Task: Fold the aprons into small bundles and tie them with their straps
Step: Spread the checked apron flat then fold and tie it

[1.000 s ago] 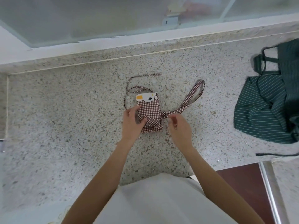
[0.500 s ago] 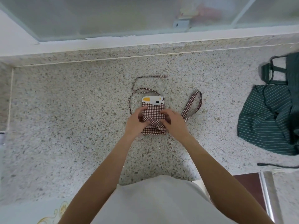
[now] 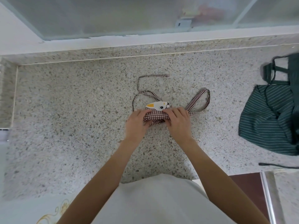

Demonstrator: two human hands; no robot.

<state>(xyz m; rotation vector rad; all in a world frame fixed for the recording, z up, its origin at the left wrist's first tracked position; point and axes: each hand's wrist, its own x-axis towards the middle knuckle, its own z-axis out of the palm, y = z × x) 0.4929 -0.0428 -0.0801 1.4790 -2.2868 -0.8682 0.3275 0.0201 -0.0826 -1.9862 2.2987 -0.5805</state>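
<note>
Hands, left hand (image 3: 136, 122) and right hand (image 3: 177, 121), grip checked apron (image 3: 156, 116) mid-counter (image 3: 72, 118).

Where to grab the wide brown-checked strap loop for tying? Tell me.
Pinch the wide brown-checked strap loop with the right hand from the right. It lies flat and free on the speckled stone counter there, angling away from the folded checked bundle.

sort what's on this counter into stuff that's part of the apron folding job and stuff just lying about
Part of the job: checked apron bundle, its wide strap, its thin strap, green striped apron, left hand, right hand.

Lying about: dark red board, blurred things behind the glass.
</note>
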